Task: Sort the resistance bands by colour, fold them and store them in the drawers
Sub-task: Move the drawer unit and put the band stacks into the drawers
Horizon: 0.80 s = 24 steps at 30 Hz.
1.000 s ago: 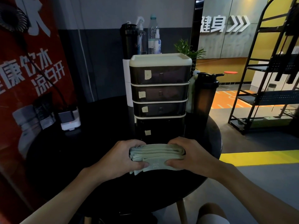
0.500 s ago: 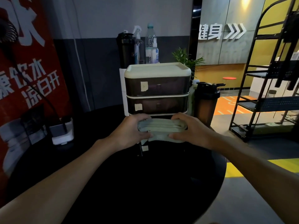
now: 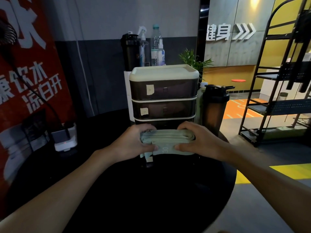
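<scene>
LIGHT: dim around your left hand (image 3: 133, 142) | SOURCE: ceiling lamp (image 3: 255, 0) glares high beyond your right hand (image 3: 202, 142) | SHADOW: table (image 3: 151, 199) beneath near black | EDGES: wide-angle bowing | FOCUS: folded bands (image 3: 166, 139) sharp

Drawers (image 3: 164, 91) dead ahead, top two fronts flush, no way thru. Shaker (image 3: 215, 108) tight on their R. Room over near desk (image 3: 151, 199); charger (image 3: 64, 140) far L, well apart.

Folded pale-green resistance bands (image 3: 168, 140), gripped endwise by left hand (image 3: 133, 143) and right hand (image 3: 200, 142), before drawer unit (image 3: 164, 95) on black counter (image 3: 151, 190).
</scene>
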Motion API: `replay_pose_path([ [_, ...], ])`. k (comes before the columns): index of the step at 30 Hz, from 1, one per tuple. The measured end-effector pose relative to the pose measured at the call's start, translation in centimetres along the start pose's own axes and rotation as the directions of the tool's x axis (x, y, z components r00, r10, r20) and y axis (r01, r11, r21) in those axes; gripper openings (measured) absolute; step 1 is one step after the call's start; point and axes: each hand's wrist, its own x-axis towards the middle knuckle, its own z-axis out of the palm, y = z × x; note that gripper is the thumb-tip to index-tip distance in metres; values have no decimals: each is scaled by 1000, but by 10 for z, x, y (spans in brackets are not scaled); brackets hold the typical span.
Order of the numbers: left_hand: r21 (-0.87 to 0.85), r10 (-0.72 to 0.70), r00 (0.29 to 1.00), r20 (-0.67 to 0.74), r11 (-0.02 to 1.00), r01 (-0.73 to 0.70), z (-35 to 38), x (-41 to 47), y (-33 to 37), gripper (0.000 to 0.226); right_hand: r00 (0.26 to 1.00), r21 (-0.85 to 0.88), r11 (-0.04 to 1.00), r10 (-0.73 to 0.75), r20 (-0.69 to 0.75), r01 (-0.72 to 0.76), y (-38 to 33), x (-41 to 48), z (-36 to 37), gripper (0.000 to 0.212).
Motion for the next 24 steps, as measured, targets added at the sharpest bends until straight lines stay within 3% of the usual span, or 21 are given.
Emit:
replay_pose_path([
  [4,12,27,998,-50,1000,-26,-1,-2,6,42,1000,1,1000,16,1,-16,-6,-1,-3,43],
  [10,177,73,990,-117,983,-52,2,10,2,54,991,-285,956,39,-130,-75,0,7,-1,62],
  [13,199,60,991,-117,979,-36,5,15,-5,50,983,-272,952,104,-151,-142,1,9,1,66],
  [18,216,17,997,-79,976,1,11,20,-21,46,977,-269,945,145,-156,-183,13,10,9,52],
  [24,302,-39,999,-11,952,40,15,27,-32,48,966,-271,929,230,-114,-253,29,12,19,56],
])
